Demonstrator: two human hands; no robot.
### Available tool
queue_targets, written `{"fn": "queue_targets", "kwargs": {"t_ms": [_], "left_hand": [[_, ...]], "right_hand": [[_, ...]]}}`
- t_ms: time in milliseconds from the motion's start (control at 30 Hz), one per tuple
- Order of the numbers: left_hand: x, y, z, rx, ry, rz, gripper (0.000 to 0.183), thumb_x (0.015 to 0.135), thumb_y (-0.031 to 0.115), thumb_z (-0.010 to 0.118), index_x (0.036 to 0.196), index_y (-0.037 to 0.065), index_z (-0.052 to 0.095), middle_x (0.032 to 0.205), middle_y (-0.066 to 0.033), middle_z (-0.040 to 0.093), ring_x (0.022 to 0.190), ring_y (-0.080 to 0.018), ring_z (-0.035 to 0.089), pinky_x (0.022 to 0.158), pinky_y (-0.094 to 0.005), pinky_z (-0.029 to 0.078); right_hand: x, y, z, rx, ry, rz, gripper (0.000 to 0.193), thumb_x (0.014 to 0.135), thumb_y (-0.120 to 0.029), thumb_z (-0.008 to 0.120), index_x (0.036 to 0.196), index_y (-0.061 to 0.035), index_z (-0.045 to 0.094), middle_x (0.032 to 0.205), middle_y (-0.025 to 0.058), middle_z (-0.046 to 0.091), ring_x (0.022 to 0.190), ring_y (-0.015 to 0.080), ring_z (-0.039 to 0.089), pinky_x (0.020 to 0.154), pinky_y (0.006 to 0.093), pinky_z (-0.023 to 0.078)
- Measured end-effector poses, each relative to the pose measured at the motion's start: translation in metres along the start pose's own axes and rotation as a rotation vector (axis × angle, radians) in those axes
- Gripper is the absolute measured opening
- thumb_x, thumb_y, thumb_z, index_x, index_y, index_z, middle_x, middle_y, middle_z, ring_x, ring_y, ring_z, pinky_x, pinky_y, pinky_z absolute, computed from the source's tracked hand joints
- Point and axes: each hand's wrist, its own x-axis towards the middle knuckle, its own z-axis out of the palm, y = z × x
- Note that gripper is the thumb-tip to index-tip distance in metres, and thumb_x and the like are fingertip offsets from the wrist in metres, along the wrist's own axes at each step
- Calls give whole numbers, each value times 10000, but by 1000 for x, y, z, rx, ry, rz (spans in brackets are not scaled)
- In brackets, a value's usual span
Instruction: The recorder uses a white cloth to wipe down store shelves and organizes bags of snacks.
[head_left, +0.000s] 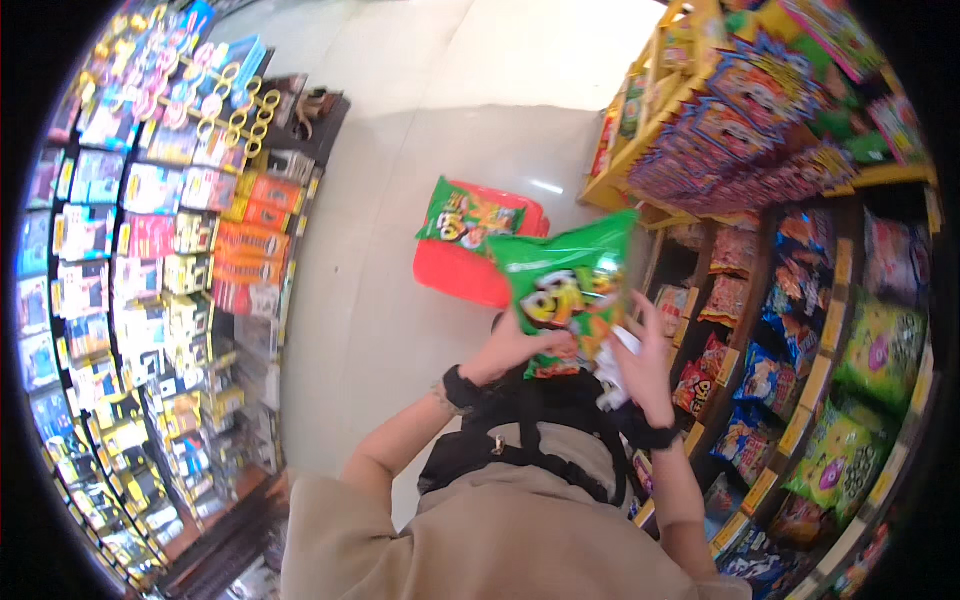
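A green snack bag (570, 285) with a picture of the snack on its front is held up before my waist. My left hand (512, 350) grips its lower left side, thumb across the front. My right hand (645, 362) is at the bag's lower right edge, its fingers bent around a white crumpled cloth-like thing (610, 368). Whether those fingers also touch the bag cannot be made out. Beyond the held bag, a similar green snack bag (470, 217) lies on a red plastic basket or stool (460, 275) on the floor.
On my right, tilted shelves (790, 400) hold rows of snack bags, with a yellow display rack (650, 110) farther off. A tall rack of small packaged goods (160, 270) lines the left. Pale floor tiles (370, 330) run between them.
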Motion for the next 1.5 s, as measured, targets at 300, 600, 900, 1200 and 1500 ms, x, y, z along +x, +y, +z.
{"fn": "queue_targets", "kwargs": {"t_ms": [300, 600, 900, 1200, 1500], "left_hand": [[-12, -136, -173, -743, 425, -152, 370, 860, 134, 562, 1202, 83, 431, 1183, -69, 511, 1092, -218, 500, 917, -426, 424], [54, -208, -212, -871, 562, -308, 380, 848, 243, 589, 1181, 106, 464, 1189, -83, 505, 1092, -264, 480, 922, -465, 401], [91, -247, -241, -208, 526, -639, 749, 755, 645, 507, 1302, 155, 359, 1321, -74, 348, 1108, -349, 420, 802, -554, 431], [69, -238, -218, -111, 573, -637, 785, 764, 468, 558, 1369, 101, 220, 1377, -261, 102, 1191, -432, 304, 843, -535, 437], [65, -217, -186, -61, 174, -1223, 374, 752, 442, 488, 852, 82, 513, 630, -71, 512, 573, -275, 526, 551, -383, 439]], "right_hand": [[103, 6, 183, -271, -216, -138, 483, 749, -90, 591, 1203, -73, 428, 928, 220, 587, 885, 400, 558, 756, 423, 444], [49, -100, 137, -413, -602, -306, 379, 696, -129, 618, 1069, -125, 552, 840, 109, 573, 736, 285, 593, 617, 363, 487], [5, -242, 72, -651, -570, -1007, 385, 624, -221, 602, 991, -108, 612, 656, 8, 499, 502, 84, 442, 366, 202, 275], [-42, -240, -9, -898, -159, -935, 122, 649, -128, 551, 602, -35, 486, 500, 21, 407, 467, 113, 365, 371, 218, 252], [-130, -207, -106, -1143, 429, -756, 151, 692, -102, 609, 817, -41, 666, 701, 41, 586, 546, 80, 461, 409, 156, 290]]}}
